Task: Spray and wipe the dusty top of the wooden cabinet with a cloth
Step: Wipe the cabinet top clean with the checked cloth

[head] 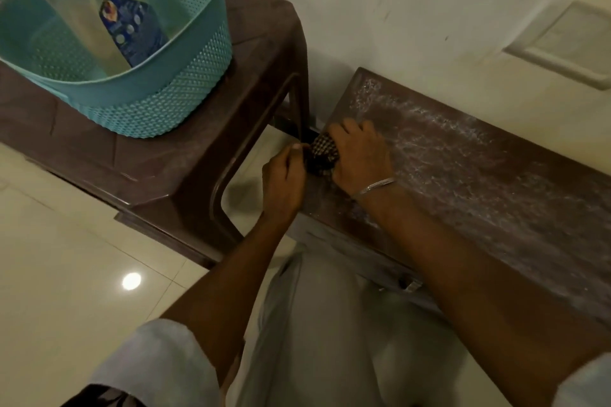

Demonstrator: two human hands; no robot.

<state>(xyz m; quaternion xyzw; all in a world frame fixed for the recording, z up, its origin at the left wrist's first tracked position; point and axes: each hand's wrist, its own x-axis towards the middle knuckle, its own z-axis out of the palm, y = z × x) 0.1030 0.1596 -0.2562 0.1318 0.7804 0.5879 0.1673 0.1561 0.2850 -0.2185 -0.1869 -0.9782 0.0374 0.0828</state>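
Observation:
The wooden cabinet top (479,172) runs from the middle of the view to the right, brown and streaked with white dust. A dark checked cloth (322,154) sits bunched at the cabinet's left end. My right hand (358,155) lies over the cloth and grips it against the wood; a thin metal bangle circles that wrist. My left hand (284,178) pinches the cloth's left edge, just off the cabinet's corner. A clear spray bottle with a blue label (132,26) stands in the teal basket (158,99) at upper left.
The teal basket stands on a brown plastic stool (205,155) just left of the cabinet, with a narrow gap between them. A white wall with a switch plate (568,40) backs the cabinet. Glossy cream floor tiles (66,258) lie at lower left.

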